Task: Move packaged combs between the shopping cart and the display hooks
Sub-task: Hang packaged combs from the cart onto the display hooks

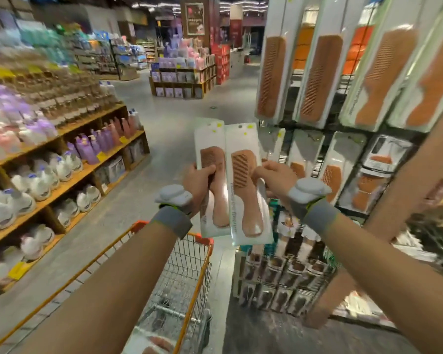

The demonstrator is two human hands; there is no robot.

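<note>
Left grip (199, 178): fingers curled round left comb pack (212, 200), upright above the cart (189, 264).
Right grip (275, 175): pinching right comb pack (248, 208); pack edges touch.
Room: hanging combs (320, 77) near right; aisle ahead.

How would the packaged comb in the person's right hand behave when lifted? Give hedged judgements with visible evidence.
Probably stiff: the packaged comb stands straight above and below the right hand without sagging. Likely light, since a pinch at its edge carries it. Glare on its glossy sleeve suggests slipperiness.
</note>
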